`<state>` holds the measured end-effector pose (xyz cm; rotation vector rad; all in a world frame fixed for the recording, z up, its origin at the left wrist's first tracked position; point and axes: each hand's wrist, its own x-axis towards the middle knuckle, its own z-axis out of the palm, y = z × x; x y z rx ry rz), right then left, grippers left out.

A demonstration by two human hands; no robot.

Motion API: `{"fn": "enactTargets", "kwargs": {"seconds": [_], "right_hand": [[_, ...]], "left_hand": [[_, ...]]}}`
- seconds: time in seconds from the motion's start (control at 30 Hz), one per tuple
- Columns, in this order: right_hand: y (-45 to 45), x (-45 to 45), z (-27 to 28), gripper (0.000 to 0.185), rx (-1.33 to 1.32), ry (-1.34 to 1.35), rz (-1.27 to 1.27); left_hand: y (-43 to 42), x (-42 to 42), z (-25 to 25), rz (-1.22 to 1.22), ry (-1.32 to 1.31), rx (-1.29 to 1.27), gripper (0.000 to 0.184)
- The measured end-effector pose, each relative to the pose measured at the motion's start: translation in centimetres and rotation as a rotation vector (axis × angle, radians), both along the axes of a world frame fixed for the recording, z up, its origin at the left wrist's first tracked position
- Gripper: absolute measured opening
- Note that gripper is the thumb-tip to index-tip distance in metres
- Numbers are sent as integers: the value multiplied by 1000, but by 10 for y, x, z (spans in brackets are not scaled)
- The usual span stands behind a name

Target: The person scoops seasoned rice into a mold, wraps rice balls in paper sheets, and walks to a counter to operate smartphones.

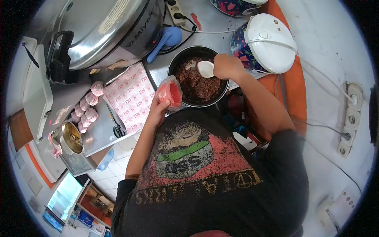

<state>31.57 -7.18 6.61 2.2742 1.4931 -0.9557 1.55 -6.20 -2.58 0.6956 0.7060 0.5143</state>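
Observation:
My right hand point(229, 66) grips a white rice scoop point(205, 69) by its handle. The scoop's head is over the dark round pot point(203, 105), which holds reddish-brown cooked rice point(206, 87). At the pot's left edge, my left hand point(158, 110) is wrapped round a red cup point(175, 94) with clear plastic over it. What lies inside the cup I cannot make out. A stack of printed wrapping paper point(130, 96) lies left of that hand. Behind the pot, a blue ladle point(167, 39) leans by the large steel cooker.
The large steel cooker point(118, 35) fills the back left. Several wrapped bundles point(87, 106), scissors point(117, 128) and a metal bowl point(72, 138) are at the left. A white-lidded flowered rice cooker point(272, 43) stands right of the pot, near cables and a power strip point(349, 122).

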Motion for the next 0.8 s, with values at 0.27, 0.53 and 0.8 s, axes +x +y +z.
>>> {"fn": "enactTargets", "kwargs": {"seconds": [0.27, 0.53, 0.8], "right_hand": [[-17, -59, -56, 26, -54, 93, -45], [-40, -72, -129, 23, 168, 305, -420], [-37, -58, -141, 25, 418, 568, -577]], "left_hand": [[-3, -4, -8, 20, 15, -4, 94], [0, -4, -3, -18, 1, -26, 89], [1, -6, -11, -15, 26, -55, 86]]}}
